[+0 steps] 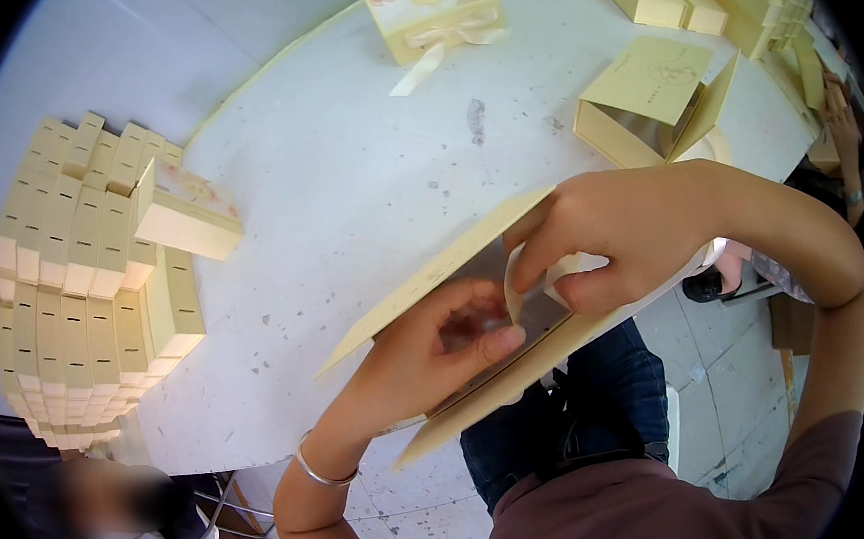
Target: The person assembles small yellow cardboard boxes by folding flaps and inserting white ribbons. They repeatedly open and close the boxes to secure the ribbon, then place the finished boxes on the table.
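An open cream gift box (536, 362) is tilted at the table's near edge, above my lap, with its lid panel (443, 260) standing up on the far side. My right hand (620, 238) reaches over it, thumb and fingers closed on a white ribbon (514, 280) that hangs down into the box. Below and to the left, my left hand (416, 354) is inside the opening. Its thumb and curled fingers close around the ribbon's lower end. The fingertips are partly hidden, and the box's inside is dark.
Cream boxes (84, 235) are stacked high at the left, one loose box (191, 208) beside them. A ribboned box (434, 19) and an open box (644, 99) lie farther back on the white table (310, 151). Another person's hand (843, 128) is at the right, near more boxes.
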The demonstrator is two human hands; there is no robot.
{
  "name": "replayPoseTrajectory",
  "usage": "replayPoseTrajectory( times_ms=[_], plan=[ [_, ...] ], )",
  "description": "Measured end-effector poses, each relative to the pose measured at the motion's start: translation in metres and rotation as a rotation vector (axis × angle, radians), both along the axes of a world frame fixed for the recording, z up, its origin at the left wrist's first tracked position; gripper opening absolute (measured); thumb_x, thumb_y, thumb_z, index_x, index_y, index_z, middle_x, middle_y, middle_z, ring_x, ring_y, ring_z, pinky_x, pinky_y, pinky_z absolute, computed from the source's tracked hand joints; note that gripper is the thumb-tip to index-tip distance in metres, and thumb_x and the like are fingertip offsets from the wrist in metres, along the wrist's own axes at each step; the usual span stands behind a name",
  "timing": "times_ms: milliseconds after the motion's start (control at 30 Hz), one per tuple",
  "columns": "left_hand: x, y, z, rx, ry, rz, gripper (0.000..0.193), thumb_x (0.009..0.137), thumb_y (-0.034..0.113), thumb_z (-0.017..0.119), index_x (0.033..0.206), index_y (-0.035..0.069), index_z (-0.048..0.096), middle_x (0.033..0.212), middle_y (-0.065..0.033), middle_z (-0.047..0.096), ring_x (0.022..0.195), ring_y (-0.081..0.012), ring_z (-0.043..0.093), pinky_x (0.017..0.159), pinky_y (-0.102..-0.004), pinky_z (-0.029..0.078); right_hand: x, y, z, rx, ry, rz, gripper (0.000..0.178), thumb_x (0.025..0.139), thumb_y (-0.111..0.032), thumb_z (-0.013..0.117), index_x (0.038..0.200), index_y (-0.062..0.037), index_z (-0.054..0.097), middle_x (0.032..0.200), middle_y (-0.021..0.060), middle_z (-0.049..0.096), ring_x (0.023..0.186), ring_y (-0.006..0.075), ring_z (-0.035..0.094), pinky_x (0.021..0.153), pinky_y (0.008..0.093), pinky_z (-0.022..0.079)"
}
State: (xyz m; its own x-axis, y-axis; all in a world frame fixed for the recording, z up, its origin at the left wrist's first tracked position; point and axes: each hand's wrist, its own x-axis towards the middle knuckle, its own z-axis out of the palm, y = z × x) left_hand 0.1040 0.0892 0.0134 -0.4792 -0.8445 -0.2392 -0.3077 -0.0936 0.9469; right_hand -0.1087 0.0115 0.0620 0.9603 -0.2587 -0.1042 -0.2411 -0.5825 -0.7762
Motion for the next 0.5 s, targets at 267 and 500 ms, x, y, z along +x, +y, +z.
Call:
replayPoseTrajectory(
  times_ms=[267,500],
  plan=[
    [-0.008,0.001,0.002,-0.714,-0.603,0.164,0.010,0.076,0.008,0.061,0.083,0.001,0.064,0.062,-0.0134,0.060,0.054,-0.0256,0.060,0.058,-0.0329,0.046,0.005,-0.003,0.006,0.182,-0.026,-0.177,0.023,0.082,-0.016,0.054,0.100,-0.0023,0.057,0.080,0.0097,0.058,0.074,0.0182,0.052,0.066,0.0292,0.042],
    [0.010,0.019,0.015,-0.549,-0.894,-0.146,0.021,0.072,0.009,0.062,0.091,0.001,0.062,0.072,-0.0185,0.061,0.067,-0.0340,0.059,0.064,-0.0368,0.048,-0.013,-0.021,-0.005,0.160,0.350,-0.166,0.018,0.087,-0.018,0.054,0.092,-0.0014,0.054,0.070,0.0080,0.057,0.065,0.0169,0.051,0.061,0.0286,0.041]
  ],
)
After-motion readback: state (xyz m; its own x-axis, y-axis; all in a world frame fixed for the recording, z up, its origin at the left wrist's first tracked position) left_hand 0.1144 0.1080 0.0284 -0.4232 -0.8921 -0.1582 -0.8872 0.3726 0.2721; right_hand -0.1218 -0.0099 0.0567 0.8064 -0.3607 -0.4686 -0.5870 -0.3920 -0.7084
